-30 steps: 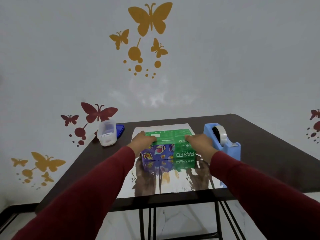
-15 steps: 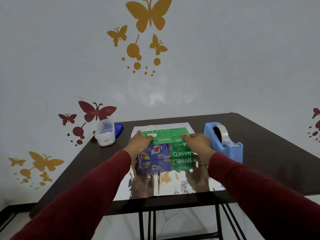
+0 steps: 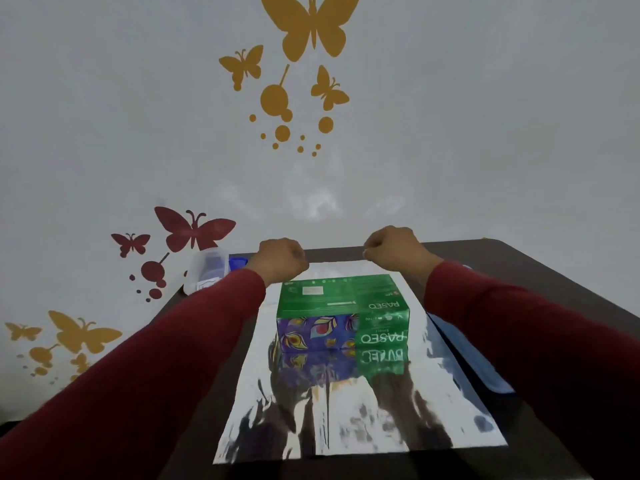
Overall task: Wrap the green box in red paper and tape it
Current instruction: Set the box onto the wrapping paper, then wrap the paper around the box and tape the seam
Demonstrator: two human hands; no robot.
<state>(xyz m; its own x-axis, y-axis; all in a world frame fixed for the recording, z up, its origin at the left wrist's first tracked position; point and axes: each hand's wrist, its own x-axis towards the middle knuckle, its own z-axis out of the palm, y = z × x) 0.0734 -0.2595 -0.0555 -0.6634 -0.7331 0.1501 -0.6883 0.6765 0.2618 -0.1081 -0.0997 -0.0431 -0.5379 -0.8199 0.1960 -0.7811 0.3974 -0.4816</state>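
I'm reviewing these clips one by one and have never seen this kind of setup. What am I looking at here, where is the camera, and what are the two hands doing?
There is no machine: a person in red sleeves works with bare hands, filmed by a wide-angle camera worn on their head, looking forward and down. On the dark table lies a shiny silver-looking sheet of paper, with the green box standing on it. The left hand and right hand reach past the box with fingers curled at the sheet's far edge, apparently pinching it. A clear plastic container sits at the far left. Part of a blue object shows under the right arm.
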